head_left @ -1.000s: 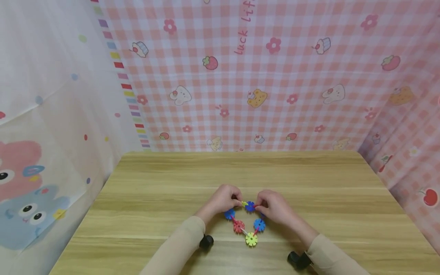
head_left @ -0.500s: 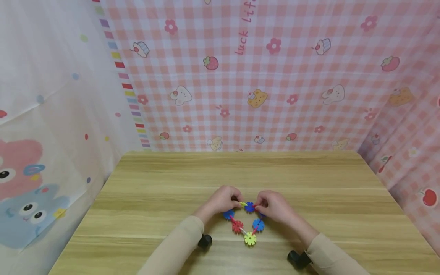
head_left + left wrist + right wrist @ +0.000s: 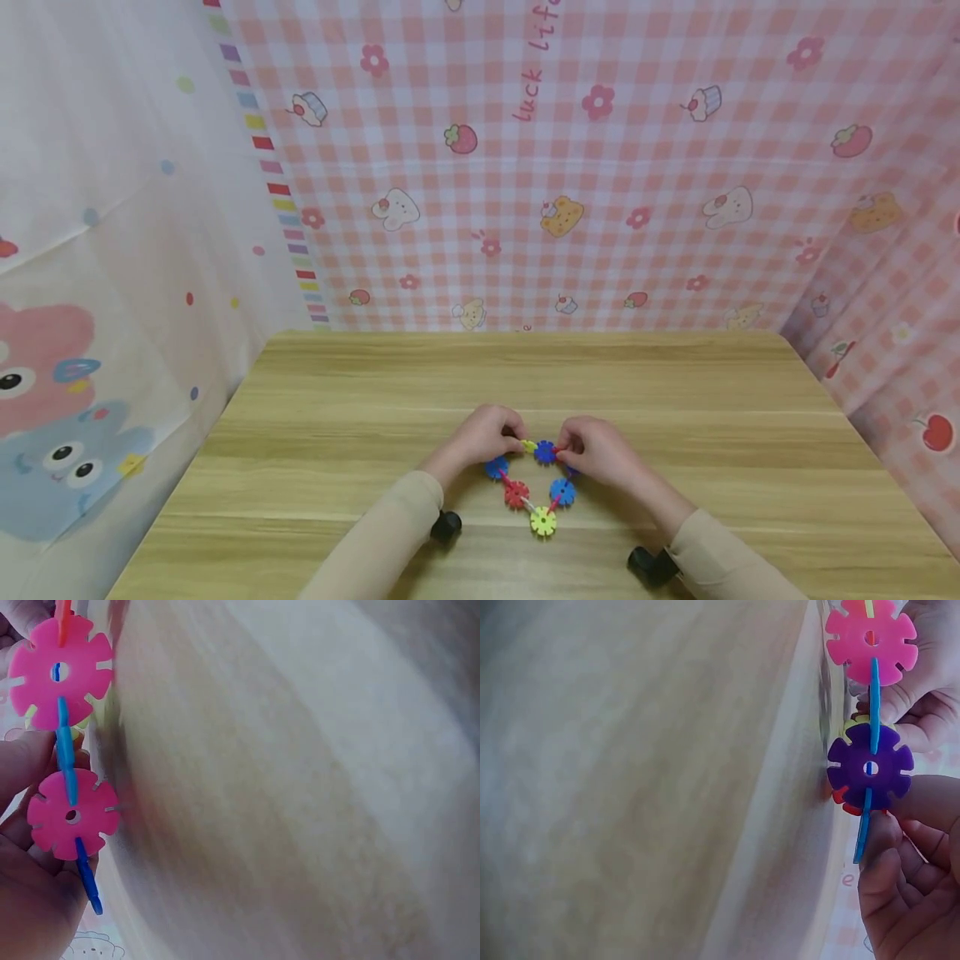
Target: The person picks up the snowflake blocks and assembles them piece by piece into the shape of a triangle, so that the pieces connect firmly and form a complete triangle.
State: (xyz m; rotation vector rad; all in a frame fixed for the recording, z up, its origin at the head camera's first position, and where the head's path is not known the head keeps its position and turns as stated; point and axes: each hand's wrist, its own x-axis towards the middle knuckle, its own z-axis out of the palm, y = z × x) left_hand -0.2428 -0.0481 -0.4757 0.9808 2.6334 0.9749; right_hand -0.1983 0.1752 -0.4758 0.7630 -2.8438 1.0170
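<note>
Notched plastic snowflake discs, slotted into one another, form a ring between both hands above the tabletop. My left hand pinches the ring at its far left, by a yellow snowflake disc. At the far right my right hand pinches it by a red piece beside a dark blue snowflake disc. The near part holds a red disc, a blue disc and a yellow disc. A pink disc shows in the left wrist view, a purple disc in the right. Fingers partly hide the held pieces.
The wooden table stretches around the hands. A pink checked cloth hangs behind it, and a white printed cloth hangs at the left. Black wrist devices, one of them the left device, sit below the sleeves.
The near part of the ring has swung slightly left, and the left hand has shifted a little left. The right hand stays almost in place, and both keep their pinch.
</note>
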